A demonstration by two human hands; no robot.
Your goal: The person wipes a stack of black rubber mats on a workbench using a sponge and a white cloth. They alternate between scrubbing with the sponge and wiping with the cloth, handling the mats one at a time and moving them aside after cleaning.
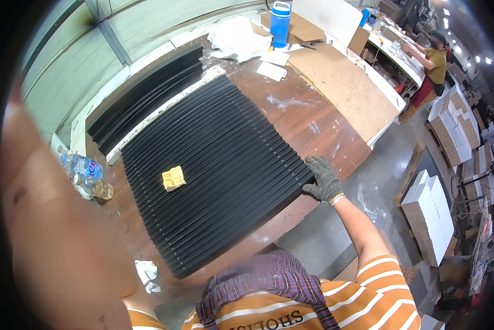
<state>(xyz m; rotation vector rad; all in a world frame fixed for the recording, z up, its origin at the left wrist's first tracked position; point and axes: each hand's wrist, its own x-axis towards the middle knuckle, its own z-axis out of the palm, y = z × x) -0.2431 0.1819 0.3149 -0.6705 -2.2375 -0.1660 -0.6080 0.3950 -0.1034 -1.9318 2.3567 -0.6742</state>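
Black strips (214, 159) lie side by side in a wide ribbed row on the brown table, with small pale dots near both ends. My right hand (324, 180), in a dark grey glove, touches the near right corner of this row. Its fingers and thumb are spread around the strip ends. On the left of the row sits a small yellow block (173, 179) with cross-shaped grooves. My left hand (51, 220) is raised very close to the camera, bare and badly blurred; its fingers cannot be made out.
Beyond a whitish bar (164, 116) lie more black strips (148, 93). Plastic bottles (87, 166) stand at the left edge. White cloth (238, 39), a blue bottle (280, 25) and cardboard (346, 82) are at the back. A co-worker (435, 66) stands far right, near stacked boxes (427, 212).
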